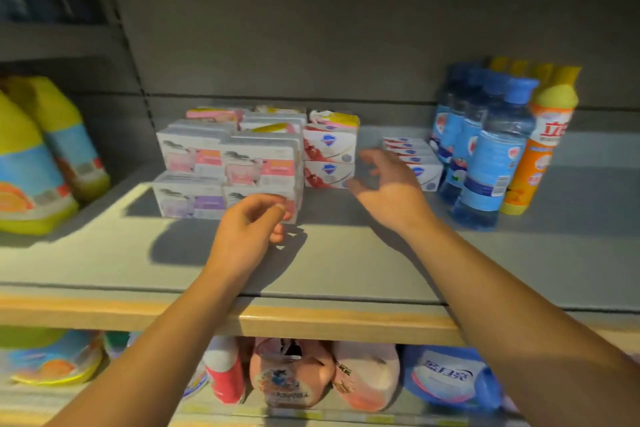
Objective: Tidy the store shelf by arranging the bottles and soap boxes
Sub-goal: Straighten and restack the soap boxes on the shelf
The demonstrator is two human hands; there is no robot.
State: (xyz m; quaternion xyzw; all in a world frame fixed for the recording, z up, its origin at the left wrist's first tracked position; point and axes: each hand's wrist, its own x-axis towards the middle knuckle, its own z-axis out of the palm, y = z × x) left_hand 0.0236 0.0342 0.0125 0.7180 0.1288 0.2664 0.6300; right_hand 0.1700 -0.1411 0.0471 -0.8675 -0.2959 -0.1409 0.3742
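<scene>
White soap boxes with pink and purple labels [228, 166] stand stacked in two layers at the middle of the grey shelf [329, 253]. To their right sit two stacked red-and-white soap boxes [329, 158], then a low row of similar boxes [415, 158]. Blue bottles [485, 149] and orange bottles with yellow caps [543, 139] stand at the right. My left hand [247, 229] hovers in front of the lower white boxes, fingers loosely curled and holding nothing. My right hand [388, 184] is spread between the red stack and the low row, empty.
Large yellow detergent jugs [38, 163] stand at the shelf's left end. The shelf has a wooden front edge [311, 322]. Below it, the lower shelf holds pink refill pouches [294, 374], a red bottle and a blue container [450, 378].
</scene>
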